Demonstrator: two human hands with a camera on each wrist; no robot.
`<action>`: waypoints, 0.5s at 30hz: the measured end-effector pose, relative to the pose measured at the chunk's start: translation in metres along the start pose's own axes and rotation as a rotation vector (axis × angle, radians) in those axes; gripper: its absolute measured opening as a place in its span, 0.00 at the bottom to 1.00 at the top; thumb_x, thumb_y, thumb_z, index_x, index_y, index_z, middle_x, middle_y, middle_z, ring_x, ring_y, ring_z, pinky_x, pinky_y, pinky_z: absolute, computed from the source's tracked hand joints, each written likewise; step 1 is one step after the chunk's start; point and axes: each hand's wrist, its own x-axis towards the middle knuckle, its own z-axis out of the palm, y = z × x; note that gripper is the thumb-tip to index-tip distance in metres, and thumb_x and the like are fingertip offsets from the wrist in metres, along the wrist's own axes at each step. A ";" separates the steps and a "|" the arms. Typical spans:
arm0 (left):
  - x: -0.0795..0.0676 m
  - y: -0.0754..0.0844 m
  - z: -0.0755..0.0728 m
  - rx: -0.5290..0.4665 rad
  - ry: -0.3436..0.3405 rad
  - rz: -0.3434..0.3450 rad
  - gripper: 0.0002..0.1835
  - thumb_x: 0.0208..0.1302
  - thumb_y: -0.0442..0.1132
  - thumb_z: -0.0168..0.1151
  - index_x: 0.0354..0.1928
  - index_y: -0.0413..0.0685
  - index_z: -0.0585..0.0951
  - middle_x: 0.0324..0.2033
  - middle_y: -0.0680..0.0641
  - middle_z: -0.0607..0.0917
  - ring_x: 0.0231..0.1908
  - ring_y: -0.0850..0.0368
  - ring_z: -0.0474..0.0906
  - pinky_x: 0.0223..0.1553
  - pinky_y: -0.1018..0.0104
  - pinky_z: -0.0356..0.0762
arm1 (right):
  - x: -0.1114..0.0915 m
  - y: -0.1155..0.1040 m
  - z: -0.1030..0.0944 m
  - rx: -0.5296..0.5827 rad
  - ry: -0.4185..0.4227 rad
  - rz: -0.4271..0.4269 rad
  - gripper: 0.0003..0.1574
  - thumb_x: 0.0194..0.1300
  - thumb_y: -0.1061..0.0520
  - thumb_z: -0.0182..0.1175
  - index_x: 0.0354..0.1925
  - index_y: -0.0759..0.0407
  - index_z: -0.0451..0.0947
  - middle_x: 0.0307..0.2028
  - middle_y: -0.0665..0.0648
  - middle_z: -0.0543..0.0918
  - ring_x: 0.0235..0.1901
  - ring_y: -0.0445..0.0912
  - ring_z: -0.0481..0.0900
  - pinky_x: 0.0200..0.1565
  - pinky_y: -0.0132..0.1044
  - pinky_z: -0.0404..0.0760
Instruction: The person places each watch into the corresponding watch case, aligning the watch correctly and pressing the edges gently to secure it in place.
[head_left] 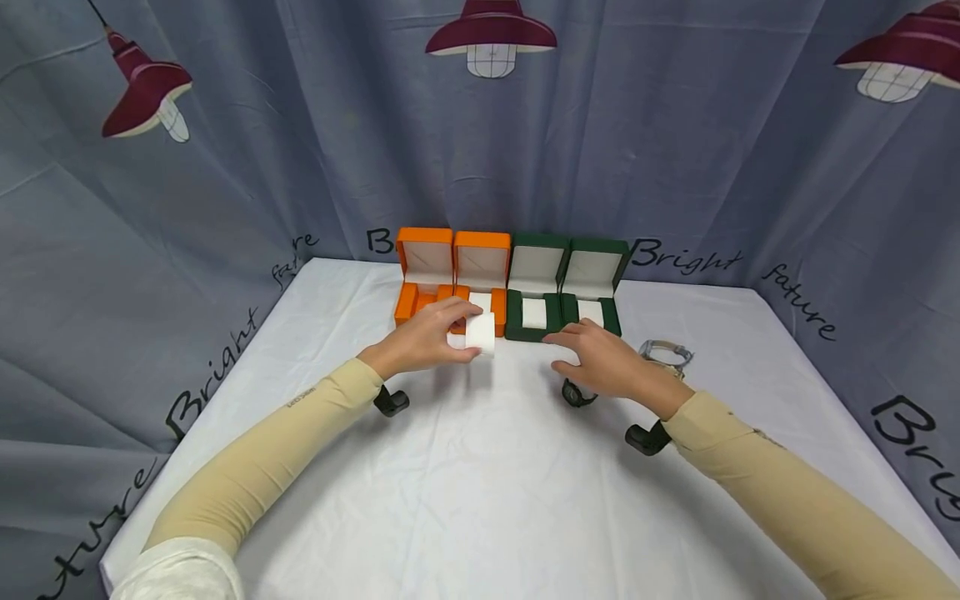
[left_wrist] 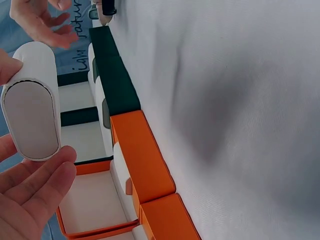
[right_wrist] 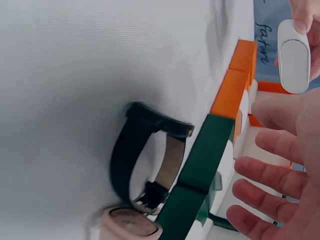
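Observation:
My left hand (head_left: 444, 333) pinches a white oval watch cushion (head_left: 481, 332) by its ends, just in front of the two open orange boxes (head_left: 450, 283). The left wrist view shows the cushion (left_wrist: 32, 107) between thumb and fingers (left_wrist: 35, 192). The left orange box looks empty; the other holds a white cushion. My right hand (head_left: 596, 358) hovers open before two open green boxes (head_left: 566, 292), each with a cushion inside. Its spread fingers (right_wrist: 272, 170) are above a black-strapped watch (right_wrist: 142, 165) lying against the green box front (right_wrist: 200, 165).
A second watch with a pale, pinkish face (head_left: 666, 353) lies on the white tablecloth (head_left: 480, 483) to the right of my right hand; it shows near the black one (right_wrist: 131, 226). A grey printed curtain (head_left: 225, 167) surrounds the table.

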 end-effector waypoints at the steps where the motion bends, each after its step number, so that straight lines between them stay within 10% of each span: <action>1: 0.000 0.000 0.000 -0.002 0.001 0.000 0.32 0.60 0.52 0.71 0.63 0.47 0.77 0.51 0.48 0.80 0.49 0.47 0.80 0.52 0.62 0.79 | -0.002 0.001 0.000 0.010 -0.005 0.006 0.27 0.67 0.52 0.66 0.63 0.55 0.79 0.56 0.62 0.82 0.55 0.57 0.78 0.52 0.53 0.81; 15: 0.003 0.002 0.014 -0.042 0.001 0.014 0.29 0.59 0.51 0.71 0.61 0.49 0.78 0.50 0.51 0.80 0.45 0.59 0.77 0.51 0.65 0.80 | -0.019 0.013 0.005 0.134 -0.118 -0.008 0.27 0.65 0.53 0.66 0.60 0.60 0.80 0.42 0.54 0.86 0.29 0.37 0.76 0.36 0.36 0.78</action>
